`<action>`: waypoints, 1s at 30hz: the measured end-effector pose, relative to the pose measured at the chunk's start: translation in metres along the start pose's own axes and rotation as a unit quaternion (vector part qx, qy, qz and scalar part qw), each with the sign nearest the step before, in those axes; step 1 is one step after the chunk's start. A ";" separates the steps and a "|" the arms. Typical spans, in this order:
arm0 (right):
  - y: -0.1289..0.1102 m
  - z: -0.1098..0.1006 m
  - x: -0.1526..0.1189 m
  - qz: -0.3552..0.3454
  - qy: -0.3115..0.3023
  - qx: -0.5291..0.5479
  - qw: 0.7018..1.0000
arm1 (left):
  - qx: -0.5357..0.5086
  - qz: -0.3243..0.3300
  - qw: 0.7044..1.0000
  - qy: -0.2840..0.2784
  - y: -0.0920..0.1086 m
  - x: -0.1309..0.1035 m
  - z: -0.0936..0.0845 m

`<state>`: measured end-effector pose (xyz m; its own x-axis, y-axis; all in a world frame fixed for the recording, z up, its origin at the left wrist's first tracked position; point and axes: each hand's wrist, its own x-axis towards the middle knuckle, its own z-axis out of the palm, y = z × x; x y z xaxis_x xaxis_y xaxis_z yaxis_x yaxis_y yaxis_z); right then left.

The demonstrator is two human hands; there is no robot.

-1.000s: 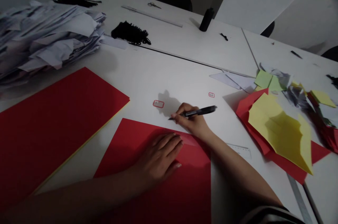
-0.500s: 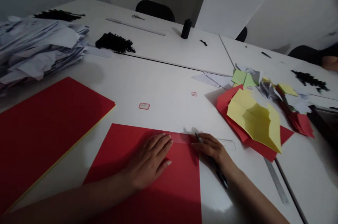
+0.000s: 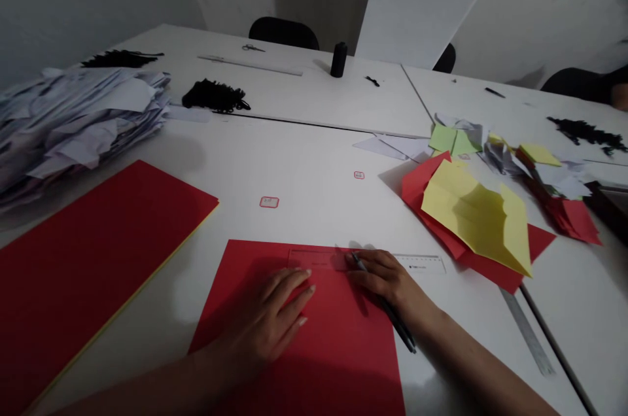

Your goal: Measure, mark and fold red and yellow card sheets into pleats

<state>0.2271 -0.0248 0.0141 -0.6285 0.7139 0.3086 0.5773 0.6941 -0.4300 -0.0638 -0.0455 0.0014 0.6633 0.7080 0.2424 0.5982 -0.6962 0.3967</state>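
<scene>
A red sheet of paper [image 3: 333,337] lies flat on the white table in front of me. Across its top edge rests a clear ruler [image 3: 314,260], whose right end sticks out past the paper. My left hand [image 3: 275,318] lies on the sheet with its fingers stretched out, just below the ruler. My right hand [image 3: 385,282] is closed around a dark pen [image 3: 398,324] near the sheet's upper right corner, its fingers over the ruler. The pen slants, with its tip end pointing up and left.
On the left lie a red sheet stack [image 3: 108,252] and a tall heap of white paper [image 3: 93,121]. Folded yellow paper [image 3: 475,213] and red scraps lie right, above a metal ruler [image 3: 527,331]. Black yarn [image 3: 213,95], scissors [image 3: 254,48] and a black cylinder [image 3: 338,60] are farther back.
My left hand has slid down off the ruler onto the sheet. The red sheet has turned slightly and reaches farther right, under my right hand. The pen stays in my right hand.
</scene>
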 end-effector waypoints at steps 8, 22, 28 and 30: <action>-0.010 0.016 0.042 -0.016 -0.008 -0.002 1.000 | 0.023 -0.015 1.000 0.012 -0.002 0.000 0.000; -0.004 0.040 0.055 -0.008 0.011 0.011 1.000 | 0.127 -0.025 0.992 0.000 -0.018 -0.002 -0.007; 0.001 0.039 0.052 -0.013 0.038 0.014 0.999 | 0.135 -0.012 0.991 0.008 -0.017 0.001 -0.008; 0.001 0.038 0.051 -0.006 0.039 0.013 0.999 | 0.141 -0.011 0.990 0.011 -0.017 0.003 -0.008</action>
<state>0.1755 0.0090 -0.0026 -0.5927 0.7107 0.3790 0.5548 0.7013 -0.4476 -0.0759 -0.0302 0.0025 0.6414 0.7231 0.2564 0.7156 -0.6843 0.1401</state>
